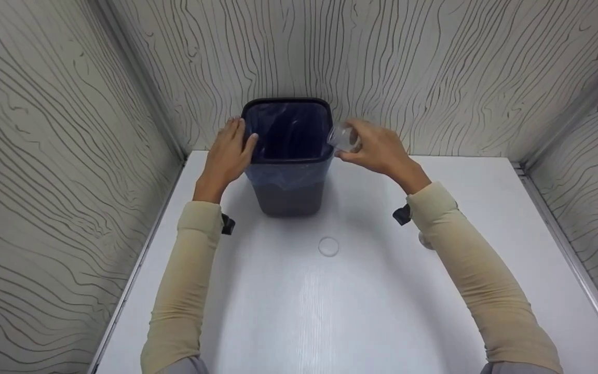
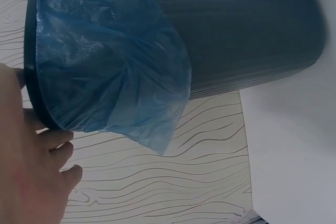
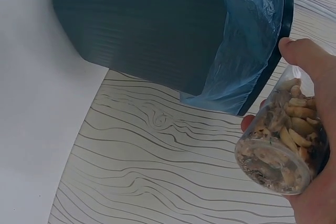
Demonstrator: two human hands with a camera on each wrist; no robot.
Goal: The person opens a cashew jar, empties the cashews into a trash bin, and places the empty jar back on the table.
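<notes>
Clear plastic jar (image 1: 343, 138) of nuts tilts at the ribbed grey bin's (image 1: 288, 195) rim, my right hand (image 1: 379, 148) fingers clamped round it; my left hand (image 1: 228, 156) rests flat, fingers together, on the bin's other side.

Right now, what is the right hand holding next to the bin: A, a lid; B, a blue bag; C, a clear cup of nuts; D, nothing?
C: the right hand grips a clear cup filled with nuts, held tilted at the rim of the bin; the round lid lies apart on the table.
</notes>
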